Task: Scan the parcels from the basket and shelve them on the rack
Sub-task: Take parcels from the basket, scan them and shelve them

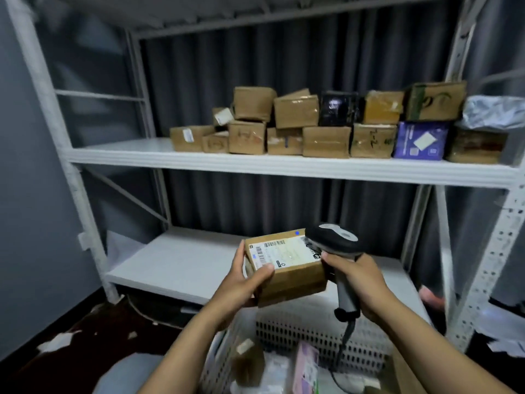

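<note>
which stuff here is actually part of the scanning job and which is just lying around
Part of the job: held parcel, scanner, basket, rack, shelved parcels.
Just lying about: white scraps on the floor, grey curtain behind the rack.

Basket [284, 331] cut off at bottom edge; parcels [305, 365] inside blurred; box label [284, 253] print unreadable.
</note>
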`<action>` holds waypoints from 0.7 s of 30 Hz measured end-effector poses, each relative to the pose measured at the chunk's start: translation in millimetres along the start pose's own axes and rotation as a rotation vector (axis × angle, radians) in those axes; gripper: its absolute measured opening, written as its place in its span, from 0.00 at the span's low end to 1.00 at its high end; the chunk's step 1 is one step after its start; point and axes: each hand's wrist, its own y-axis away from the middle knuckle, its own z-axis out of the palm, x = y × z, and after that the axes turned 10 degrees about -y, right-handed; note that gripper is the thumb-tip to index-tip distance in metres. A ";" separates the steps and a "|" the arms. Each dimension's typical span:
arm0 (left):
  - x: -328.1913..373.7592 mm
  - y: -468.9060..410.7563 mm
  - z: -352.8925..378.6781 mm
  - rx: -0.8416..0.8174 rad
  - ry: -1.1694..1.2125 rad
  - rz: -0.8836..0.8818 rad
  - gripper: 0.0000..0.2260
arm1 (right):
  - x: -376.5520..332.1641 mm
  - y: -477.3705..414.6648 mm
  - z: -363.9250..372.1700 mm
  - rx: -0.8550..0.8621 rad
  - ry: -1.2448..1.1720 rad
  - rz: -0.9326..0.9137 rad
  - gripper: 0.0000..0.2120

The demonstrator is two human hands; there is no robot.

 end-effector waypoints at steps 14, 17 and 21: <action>60.7 -31.0 -173.7 0.345 -0.279 0.164 0.54 | -80.8 -78.4 180.7 -0.201 0.233 -0.172 0.06; 73.1 -52.7 -190.5 0.568 -0.260 0.182 0.51 | -83.6 -108.0 201.9 -0.159 0.265 -0.165 0.06; 85.5 -95.2 -208.8 0.804 -0.237 0.112 0.49 | -90.6 -146.9 215.6 -0.092 0.237 -0.154 0.13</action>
